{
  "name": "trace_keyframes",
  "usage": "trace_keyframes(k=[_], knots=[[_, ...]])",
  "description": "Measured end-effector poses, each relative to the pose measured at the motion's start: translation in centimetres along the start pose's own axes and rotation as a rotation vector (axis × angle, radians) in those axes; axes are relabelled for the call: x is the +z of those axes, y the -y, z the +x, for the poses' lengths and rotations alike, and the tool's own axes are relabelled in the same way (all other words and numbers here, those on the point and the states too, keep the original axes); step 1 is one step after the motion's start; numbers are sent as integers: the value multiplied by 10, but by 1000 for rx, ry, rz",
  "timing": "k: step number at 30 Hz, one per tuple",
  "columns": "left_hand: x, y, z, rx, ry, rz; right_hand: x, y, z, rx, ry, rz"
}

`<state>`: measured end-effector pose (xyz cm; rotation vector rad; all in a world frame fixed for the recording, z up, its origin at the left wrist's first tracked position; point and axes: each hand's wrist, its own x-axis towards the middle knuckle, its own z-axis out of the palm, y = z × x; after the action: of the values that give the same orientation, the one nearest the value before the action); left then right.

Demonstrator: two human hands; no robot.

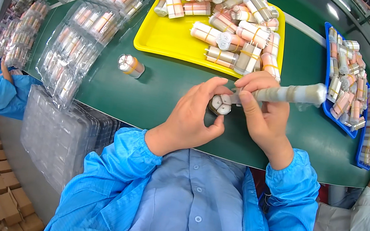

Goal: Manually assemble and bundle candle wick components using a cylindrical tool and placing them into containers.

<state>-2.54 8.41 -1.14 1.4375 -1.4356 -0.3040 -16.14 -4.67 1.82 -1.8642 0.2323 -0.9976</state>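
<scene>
My left hand (189, 116) is closed around a bundle of tubes (220, 104), its end with several round white faces turned up. My right hand (264, 116) grips a long pale, banded rod (295, 93) that sticks out to the right; I cannot tell whether it is one piece or a stack. The fingertips of both hands meet near the bundle, and a small clear piece between them is blurred. To the left, a single banded bundle (131, 66) rests on the green table (111, 89). A yellow tray (166, 49) of similar pink, white and grey bundles stands beyond my hands.
Clear plastic trays (78, 43) filled with bundles lie at the left. A stack of clear trays (58, 139) stands below the table edge. Blue trays (330, 102) of bundles sit at the right. A person in blue (5, 92) is at far left; another's white sleeve (352, 219) shows right.
</scene>
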Motion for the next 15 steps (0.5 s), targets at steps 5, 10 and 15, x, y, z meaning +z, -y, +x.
trace_keyframes(k=[5,10,15], knots=[[0,2,-1,11,13,15,3,0,0,-13,61,-99],[-4,-6,6,29,-11,78,4,0,1,-18,108,-114],[-3,0,-2,-54,-9,213,3,-4,0,2,88,-97]])
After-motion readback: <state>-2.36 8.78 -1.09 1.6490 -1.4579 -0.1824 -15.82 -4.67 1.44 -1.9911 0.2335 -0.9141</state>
